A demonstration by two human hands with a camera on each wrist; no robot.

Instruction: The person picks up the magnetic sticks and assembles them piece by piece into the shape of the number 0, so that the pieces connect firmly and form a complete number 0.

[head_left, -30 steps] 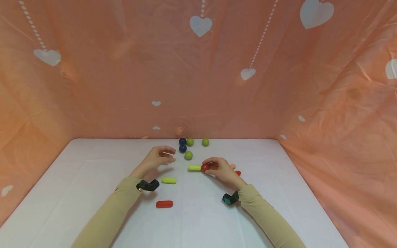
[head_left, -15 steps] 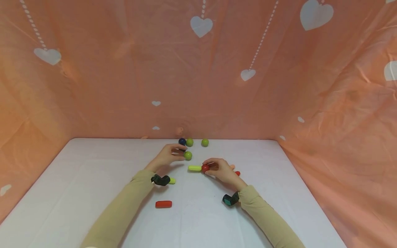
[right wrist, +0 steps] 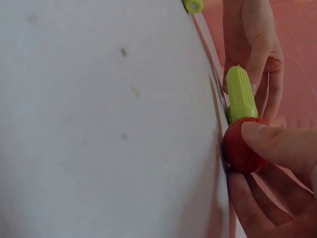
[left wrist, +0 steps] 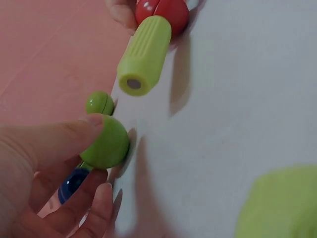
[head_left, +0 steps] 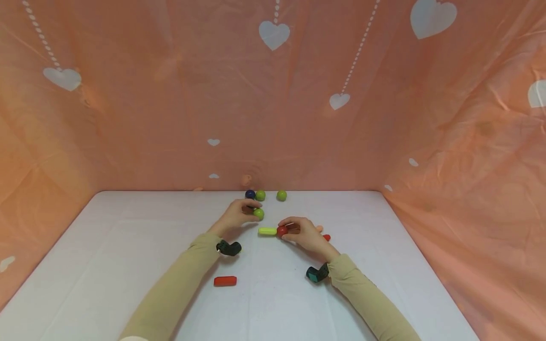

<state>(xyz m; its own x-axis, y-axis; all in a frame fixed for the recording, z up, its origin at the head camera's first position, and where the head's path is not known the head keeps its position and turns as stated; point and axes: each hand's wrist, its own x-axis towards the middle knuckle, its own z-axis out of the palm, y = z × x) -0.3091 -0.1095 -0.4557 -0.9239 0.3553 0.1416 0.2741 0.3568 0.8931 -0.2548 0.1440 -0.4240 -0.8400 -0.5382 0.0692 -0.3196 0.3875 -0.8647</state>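
My left hand point(head_left: 240, 214) pinches a glossy green ball point(left wrist: 106, 144) between thumb and fingers, low over the white table point(head_left: 281, 303). Opposite it, my right hand point(head_left: 304, 234) grips a red ball point(right wrist: 242, 146) with the thumb on one side and fingers on the other. A ribbed yellow-green rod point(head_left: 267, 231) sticks out from the red ball toward the left, joined end-on. Its free end, with a small grey disc, shows in the left wrist view. The green ball is just beyond that end, apart from it. Behind my left fingers a blue ball point(left wrist: 74, 184) is partly hidden.
At the table's back edge are another blue ball point(head_left: 250, 194) and two green balls, one beside it point(head_left: 260, 195). A red rod point(head_left: 225, 281) lies in front. Another red piece point(head_left: 326, 237) and a peach one point(head_left: 319, 228) show behind my right hand. My left wrist hides a second yellow-green rod point(right wrist: 193, 5).
My left hand has moved right and taken hold of the nearest green ball, its forearm now covering the second yellow-green rod. The right hand keeps the red ball and rod in place.
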